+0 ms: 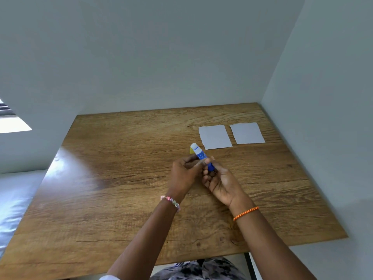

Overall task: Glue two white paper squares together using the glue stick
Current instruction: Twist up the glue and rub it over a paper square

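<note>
Glue stick (201,156): gripped by both hands (184,174) (220,183), glue exposed. Paper squares (215,137) (247,133): beyond fingertips, apart, apparently unglued, unjoined.

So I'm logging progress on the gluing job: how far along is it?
Early stage. Done: the glue stick is off the table, apparently uncapped, with a yellow piece behind its white tip. In hand: the left hand and right hand both grip the stick. Left: both paper squares, left square and right square, lie apart on the table, not yet joined.
</note>
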